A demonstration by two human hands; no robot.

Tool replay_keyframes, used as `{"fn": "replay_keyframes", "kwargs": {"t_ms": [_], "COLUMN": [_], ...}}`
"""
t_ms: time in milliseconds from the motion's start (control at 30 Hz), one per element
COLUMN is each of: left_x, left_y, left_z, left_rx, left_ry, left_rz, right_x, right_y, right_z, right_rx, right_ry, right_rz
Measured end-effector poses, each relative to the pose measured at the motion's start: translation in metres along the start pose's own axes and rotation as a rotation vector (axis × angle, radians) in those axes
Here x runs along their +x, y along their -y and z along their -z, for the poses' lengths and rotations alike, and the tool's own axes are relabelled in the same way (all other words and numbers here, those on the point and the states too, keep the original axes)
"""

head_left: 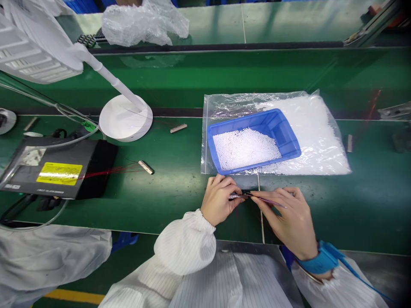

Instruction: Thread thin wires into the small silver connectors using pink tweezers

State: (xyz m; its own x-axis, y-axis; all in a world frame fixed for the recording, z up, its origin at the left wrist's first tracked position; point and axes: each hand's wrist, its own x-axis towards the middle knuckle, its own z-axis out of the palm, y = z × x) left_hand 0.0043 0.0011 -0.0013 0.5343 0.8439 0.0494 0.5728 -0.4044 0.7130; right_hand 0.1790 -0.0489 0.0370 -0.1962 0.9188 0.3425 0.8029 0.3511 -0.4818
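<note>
While one small silvery part (236, 196) sits between the thumb and fingers of the left hand (220, 200), over the green desk (173, 201), the right hand (290, 220) pinches one slim tool (271, 201), tip near the part; contact cannot be told. Just beyond: one blue bin (287, 141), part-filled with white granules (247, 147), resting on one clear zip bag (324, 141) of white contents. Further left: two loose metal strips (146, 167), one white lamp base (125, 122), one black box (61, 167) with yellow label.

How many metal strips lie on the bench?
4 strips: beside the lamp base, right of the black box, behind it, and right of the zip bag; more may be hidden.
</note>
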Motion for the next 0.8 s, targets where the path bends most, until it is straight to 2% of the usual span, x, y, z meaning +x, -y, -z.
{"fn": "replay_keyframes", "kwargs": {"t_ms": [267,533,800], "left_x": [0.0,-0.001,0.0], "left_y": [0.0,-0.001,-0.002], "left_z": [0.0,0.001,0.005], "left_rx": [0.0,0.012,-0.007], "left_ry": [-0.011,-0.014,0.006], "left_rz": [-0.005,-0.02,-0.022], "right_x": [-0.002,-0.011,-0.015], "right_y": [-0.007,-0.016,-0.022], "right_z": [-0.001,-0.005,-0.006], "right_rx": [0.069,0.26,0.411], "right_ry": [-0.031,-0.198,-0.233], "right_rz": [-0.086,-0.494,-0.662]}}
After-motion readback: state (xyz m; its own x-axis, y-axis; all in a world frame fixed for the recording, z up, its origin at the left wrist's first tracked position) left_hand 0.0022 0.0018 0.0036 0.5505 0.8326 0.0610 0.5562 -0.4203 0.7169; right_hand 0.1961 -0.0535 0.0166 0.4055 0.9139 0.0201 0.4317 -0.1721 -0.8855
